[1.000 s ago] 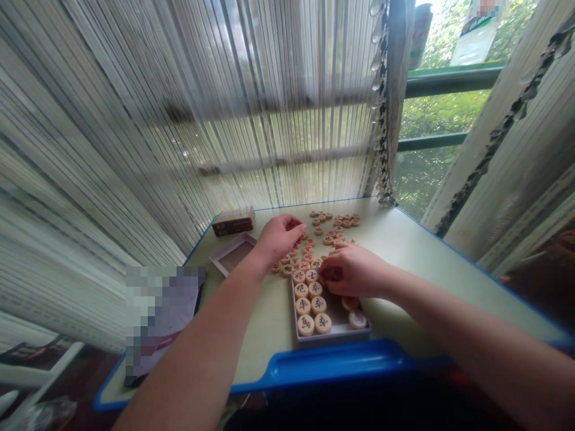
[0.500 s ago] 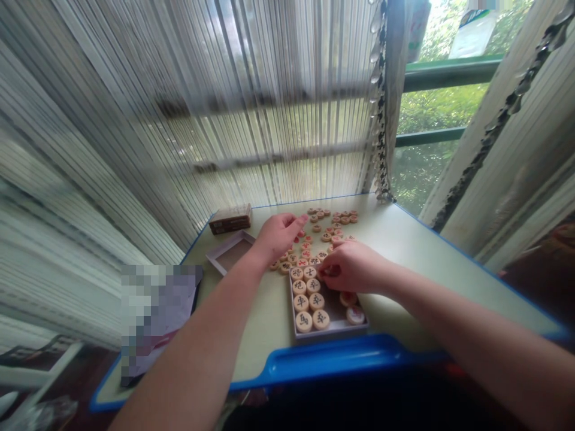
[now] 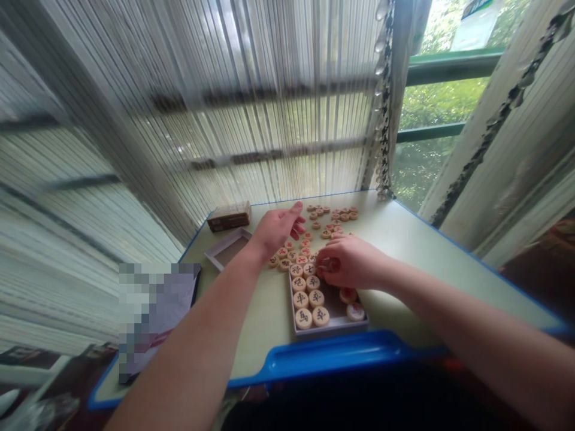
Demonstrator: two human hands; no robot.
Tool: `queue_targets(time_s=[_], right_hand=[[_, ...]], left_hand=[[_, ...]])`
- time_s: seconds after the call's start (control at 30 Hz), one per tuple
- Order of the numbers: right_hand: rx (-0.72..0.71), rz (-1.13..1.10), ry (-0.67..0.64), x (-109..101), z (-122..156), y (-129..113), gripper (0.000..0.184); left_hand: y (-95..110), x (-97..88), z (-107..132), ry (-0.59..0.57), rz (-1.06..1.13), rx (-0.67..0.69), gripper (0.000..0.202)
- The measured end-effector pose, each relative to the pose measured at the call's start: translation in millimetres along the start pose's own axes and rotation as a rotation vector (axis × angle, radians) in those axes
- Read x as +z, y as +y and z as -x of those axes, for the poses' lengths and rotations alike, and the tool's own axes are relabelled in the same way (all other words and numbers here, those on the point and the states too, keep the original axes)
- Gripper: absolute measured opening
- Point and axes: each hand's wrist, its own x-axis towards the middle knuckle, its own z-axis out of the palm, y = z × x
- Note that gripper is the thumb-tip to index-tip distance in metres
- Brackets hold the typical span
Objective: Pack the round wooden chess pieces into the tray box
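A shallow box (image 3: 330, 329) on the table holds round wooden Chinese chess pieces. Two columns of black-marked pieces (image 3: 316, 298) line its left side, and red-marked pieces (image 3: 356, 311) lie along its right. My right hand (image 3: 354, 261) is closed over the box's far end, thumb and fingers pinching a Chinese chess piece (image 3: 331, 264) that is mostly hidden. My left hand (image 3: 279, 230) hovers over the loose pieces (image 3: 287, 254) beyond the box, fingers apart, with nothing visible in it.
An empty box lid (image 3: 215, 256) lies left of my left hand. Behind it stands a small brown box (image 3: 229, 215). More loose pieces (image 3: 345, 215) are spread at the back. A dark-edged flat item (image 3: 168, 311) rests at the left edge; a blue tray rim (image 3: 332, 353) runs along the front.
My left hand has drawn slightly left, and its fingers have spread apart. My right hand stays at the box's far end, shifted only slightly.
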Motion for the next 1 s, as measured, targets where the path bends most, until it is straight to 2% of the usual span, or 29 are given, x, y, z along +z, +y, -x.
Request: queue_targets(time_s=[0.17,0.27,0.37,0.43,0.5,0.57,0.73,0.8,0.9,1.0], right_hand=[[-0.004,0.003,0.016,0.6,0.3,0.8,0.017],[0.037,0.003,0.063,-4.3,0.7,3.1,0.02],[0.17,-0.002,0.199,-9.7,-0.3,10.2,0.024],[0.263,-0.003,0.28,-11.4,-2.0,16.9,0.025],[0.326,-0.01,0.311,-11.2,-4.0,23.6,0.026],[0.363,-0.023,0.31,-10.0,-5.7,29.4,0.027],[0.417,-0.043,0.289,-7.1,-8.0,39.2,0.026],[0.417,-0.05,0.29,-6.1,-8.6,42.1,0.026],[0.431,-0.045,0.308,-3.6,-10.1,47.1,0.025],[0.467,-0.026,0.318,0.7,-11.9,54.3,0.027]], left_hand=[[0.6,-0.4,-0.4,0.013,-0.01,0.004,0.054],[-5.3,-2.1,-2.0,0.013,-0.108,-0.018,0.044],[-12.3,-3.0,-1.8,-0.11,-0.244,-0.038,0.023],[-15.6,-2.6,-0.7,-0.229,-0.28,-0.027,0.018],[-18.1,-1.3,0.1,-0.291,-0.313,-0.007,0.017],[-21.1,0.1,-0.2,-0.266,-0.384,0.039,0.014],[-32.2,1.0,-5.9,-0.029,-0.519,0.186,0.012],[-35.0,0.3,-7.7,-0.047,-0.532,0.159,0.014],[-35.5,-0.5,-9.1,-0.16,-0.614,0.066,0.017],[-35.2,-0.4,-10.7,-0.211,-0.72,0.024,0.022]])
